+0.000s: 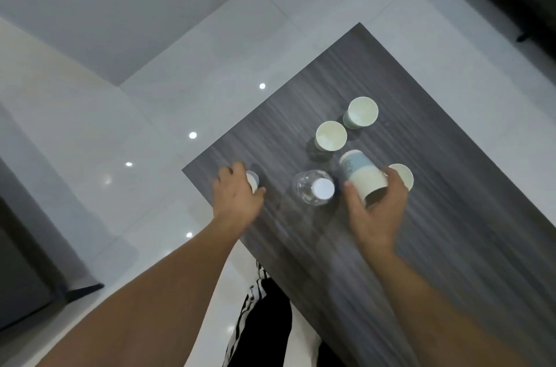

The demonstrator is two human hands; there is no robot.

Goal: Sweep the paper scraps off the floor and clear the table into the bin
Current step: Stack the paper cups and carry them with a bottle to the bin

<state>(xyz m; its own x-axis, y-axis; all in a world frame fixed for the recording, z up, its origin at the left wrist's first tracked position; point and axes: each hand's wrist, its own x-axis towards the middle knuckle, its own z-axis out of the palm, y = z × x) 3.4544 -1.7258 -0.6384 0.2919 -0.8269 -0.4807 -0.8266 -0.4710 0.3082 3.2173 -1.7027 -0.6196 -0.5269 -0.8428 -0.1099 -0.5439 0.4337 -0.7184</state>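
Head view, looking down on a dark wood-grain table (436,231) set over a pale glossy tiled floor (150,156); frame somewhat motion-blurred.

Left hand (237,195) was at the table's near-left corner, fingers curled over a small clear container with a white top (253,180). Most of it was hidden under the hand; contents could not be made out. Grip looked closed around it, though blur prevents certainty on how firm.

Just to the right, apart from the hand, a clear plastic bottle (314,190) stood upright with a white cap on. Whether it held liquid could not be told.

Right hand (376,210) was wrapped around a paper cup with a blue-and-white band (362,177), thumb on the left side, fingers on the right. The cup was tilted, its open mouth toward the camera; interior dark, nothing seen inside.

Behind it, one pale paper cup (331,135) stood upright, inside white and apparently empty. Farther back and right, a second upright cup (362,112), likewise showing an empty white interior. A third upright cup (401,175) stood just beyond the right hand's fingertips, partly hidden by them.

No bin or paper scraps in view.
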